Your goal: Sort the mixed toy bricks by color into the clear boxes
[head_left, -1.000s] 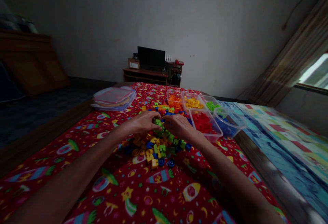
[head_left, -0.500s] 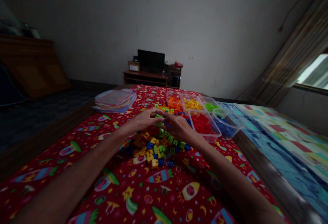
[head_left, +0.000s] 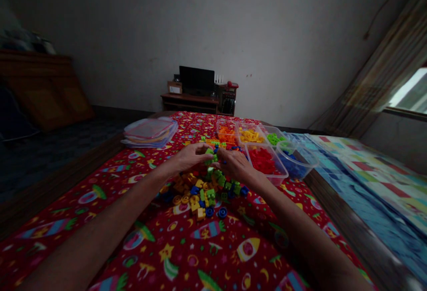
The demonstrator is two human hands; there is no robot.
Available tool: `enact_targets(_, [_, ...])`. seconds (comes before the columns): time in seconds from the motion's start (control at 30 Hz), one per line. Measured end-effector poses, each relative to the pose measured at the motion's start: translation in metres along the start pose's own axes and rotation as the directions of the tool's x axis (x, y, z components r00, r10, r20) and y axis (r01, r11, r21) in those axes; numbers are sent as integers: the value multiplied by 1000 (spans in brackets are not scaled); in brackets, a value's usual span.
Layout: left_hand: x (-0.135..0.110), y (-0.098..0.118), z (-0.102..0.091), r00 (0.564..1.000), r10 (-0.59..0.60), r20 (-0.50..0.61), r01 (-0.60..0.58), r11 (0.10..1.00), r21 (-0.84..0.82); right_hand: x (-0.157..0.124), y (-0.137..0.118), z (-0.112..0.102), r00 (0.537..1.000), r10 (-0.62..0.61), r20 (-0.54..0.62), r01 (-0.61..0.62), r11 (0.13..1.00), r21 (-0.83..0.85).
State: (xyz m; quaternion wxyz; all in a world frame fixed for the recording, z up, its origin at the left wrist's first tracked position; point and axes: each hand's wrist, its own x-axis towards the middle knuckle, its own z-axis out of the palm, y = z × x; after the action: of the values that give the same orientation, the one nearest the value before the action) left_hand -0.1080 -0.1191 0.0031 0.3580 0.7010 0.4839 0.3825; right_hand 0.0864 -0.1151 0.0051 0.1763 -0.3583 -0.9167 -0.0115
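L hand [head_left: 191, 156] pinches green block [head_left: 210, 151] (pt. hidden; long axis unclear).

Your two forearms are bare: the slim, smooth-outlined left forearm [head_left: 113, 224] and the matching right forearm [head_left: 296, 220] show from the lower edge of the view up to the wrists. Each is broader toward the elbow and tapers evenly to a narrow wrist. Your left hand [head_left: 189, 157] and right hand [head_left: 235, 163] are bare too; dim light leaves nails and knuckles too indistinct to describe.
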Motion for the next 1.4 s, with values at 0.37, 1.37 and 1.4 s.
enact_targets(0.37, [-4, 6, 3, 994, -80, -72, 77, 996, -35, 5, -3, 2, 998, -60, -32, 57, 995, -81])
enact_targets(1.37, [6, -17, 0, 977, -39, -208, 35, 999, -20, 11, 67, -33, 950, 257, -178, -267, 963, -34])
enact_targets(1.4, [8, -20, 0, 976, -23, -218, 23, 1000, -3, 14, 52, -25, 971, 196, -135, -198, 980, -2])
